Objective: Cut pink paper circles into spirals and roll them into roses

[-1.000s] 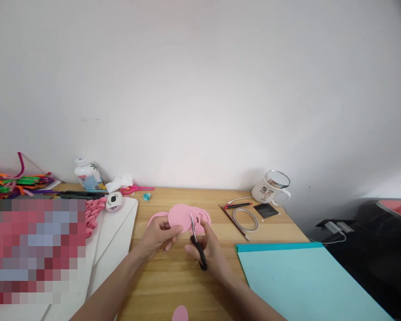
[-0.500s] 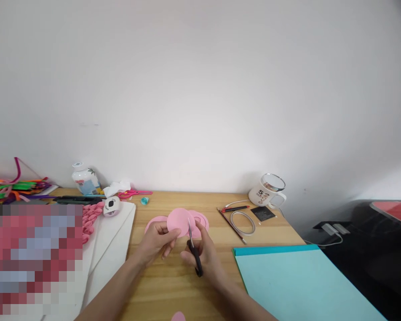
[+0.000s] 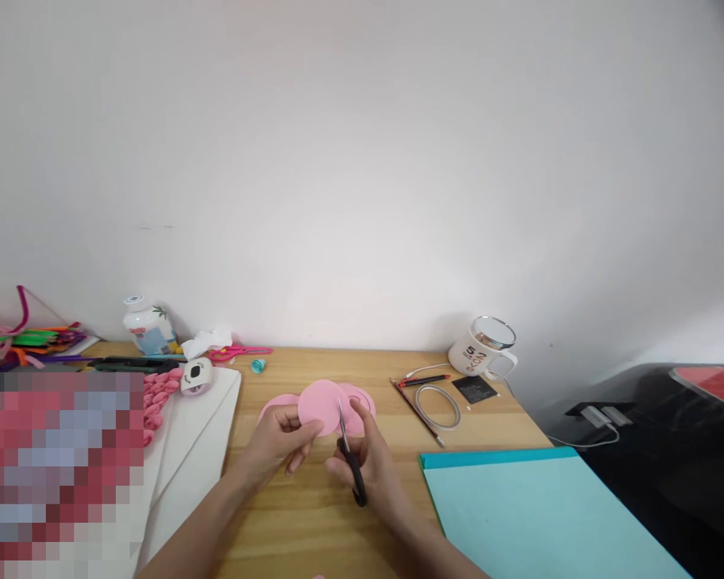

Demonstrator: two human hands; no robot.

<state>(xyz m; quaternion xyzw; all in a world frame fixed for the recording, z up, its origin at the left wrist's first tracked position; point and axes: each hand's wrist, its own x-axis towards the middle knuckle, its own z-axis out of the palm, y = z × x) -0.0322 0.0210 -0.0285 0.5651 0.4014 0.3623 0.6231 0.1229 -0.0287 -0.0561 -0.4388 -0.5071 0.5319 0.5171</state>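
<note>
Between the thumb and fingers of my left hand (image 3: 281,441) is a pink paper circle (image 3: 318,406), held up above the table. My right hand (image 3: 371,466) grips black-handled scissors (image 3: 351,466), whose blades point away from me and meet the circle's right edge. Whether the blades are cutting the paper I cannot tell. Behind the circle lie more pink paper pieces: a round one (image 3: 365,400) to the right, and another (image 3: 271,402) on the left, partly hidden by my left hand.
Light blue paper sheets (image 3: 519,498) lie at the front right of the wooden table (image 3: 302,523). A white mug (image 3: 479,354), a coiled cable (image 3: 438,406) and pencils (image 3: 419,414) are at the back right. A white bottle (image 3: 149,326), pink scissors (image 3: 241,351) and white paper (image 3: 208,426) lie left.
The view has shifted slightly. My hands keep nearly the same grip on the circle and scissors; the small pink piece at the bottom edge has almost left the picture.
</note>
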